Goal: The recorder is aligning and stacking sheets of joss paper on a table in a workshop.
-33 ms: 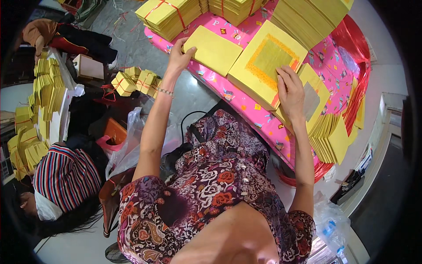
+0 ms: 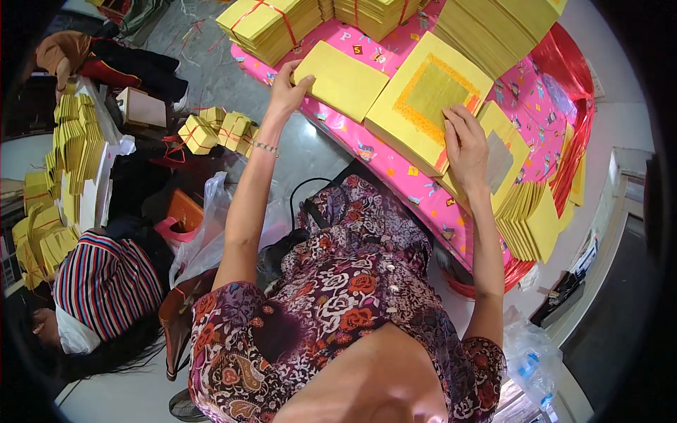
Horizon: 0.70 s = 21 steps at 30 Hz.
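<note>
My left hand (image 2: 286, 93) is closed on the left end of a plain yellow paper stack (image 2: 342, 79), with the thumb on top and the other fingers around its far corner. Butted against that stack on the right is a thick stack of yellow paper (image 2: 402, 116), whose top sheet carries an orange-bordered square. My right hand (image 2: 467, 144) lies on this thick stack's right edge, fingers stretched out. Partly under my right wrist, another yellow stack (image 2: 518, 144) shows a grey square.
Pink patterned cloth (image 2: 395, 166) covers the table. Tied yellow bundles (image 2: 264, 32) stand at the far side, and fanned yellow paper (image 2: 525, 222) lies at the right. On the left, a person in a striped top (image 2: 109, 282) is near more paper stacks (image 2: 74, 141) and small tied bundles (image 2: 199, 134).
</note>
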Available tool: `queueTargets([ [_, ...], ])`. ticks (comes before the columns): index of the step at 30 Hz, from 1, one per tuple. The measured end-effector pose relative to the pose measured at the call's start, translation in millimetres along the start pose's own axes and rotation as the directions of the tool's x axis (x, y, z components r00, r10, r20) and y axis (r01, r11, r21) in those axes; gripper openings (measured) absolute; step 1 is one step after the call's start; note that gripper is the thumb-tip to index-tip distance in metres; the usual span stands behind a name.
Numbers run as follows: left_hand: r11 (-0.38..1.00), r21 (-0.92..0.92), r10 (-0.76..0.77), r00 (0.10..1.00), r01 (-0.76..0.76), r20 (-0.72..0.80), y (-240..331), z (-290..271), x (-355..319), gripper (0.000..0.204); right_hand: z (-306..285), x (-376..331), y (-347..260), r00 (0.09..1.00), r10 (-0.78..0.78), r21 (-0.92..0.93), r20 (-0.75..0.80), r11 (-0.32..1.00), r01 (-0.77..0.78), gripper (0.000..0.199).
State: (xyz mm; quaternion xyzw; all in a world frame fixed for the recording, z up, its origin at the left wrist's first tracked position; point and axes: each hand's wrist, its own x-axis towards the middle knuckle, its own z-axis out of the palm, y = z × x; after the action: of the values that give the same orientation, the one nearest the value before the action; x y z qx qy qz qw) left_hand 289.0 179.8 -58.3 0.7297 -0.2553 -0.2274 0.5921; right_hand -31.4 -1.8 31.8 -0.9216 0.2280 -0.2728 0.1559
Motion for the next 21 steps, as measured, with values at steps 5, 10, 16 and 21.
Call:
queueTargets([
  [5, 0.978, 0.209, 0.024, 0.999, -0.016, -0.039, 3.3, 4.1, -0.6, 0.05, 0.4, -1.7, 3.3, 1.0, 0.004, 0.001, 0.001, 1.0, -0.004, 0.021],
  [10, 0.846, 0.514, 0.206, 0.976, -0.14, -0.073, 7.8, 4.7, -5.3, 0.053, -3.6, -1.9, 4.3, 1.0, -0.007, 0.009, -0.003, 1.0, 0.007, 0.021],
  [16, 0.621, 0.704, 0.491, 0.871, -0.346, -0.005, 23.7, 5.2, -13.6, 0.052, -36.8, -13.5, -10.9, 0.991, 0.073, 0.098, 0.115, 0.992, -0.085, 0.019],
  [21, 0.732, 0.352, 0.593, 0.8, -0.583, 0.09, 81.0, 42.9, -42.8, 0.024, -52.4, -31.8, -16.9, 0.984, -0.072, 0.081, 0.163, 0.995, 0.059, 0.026],
])
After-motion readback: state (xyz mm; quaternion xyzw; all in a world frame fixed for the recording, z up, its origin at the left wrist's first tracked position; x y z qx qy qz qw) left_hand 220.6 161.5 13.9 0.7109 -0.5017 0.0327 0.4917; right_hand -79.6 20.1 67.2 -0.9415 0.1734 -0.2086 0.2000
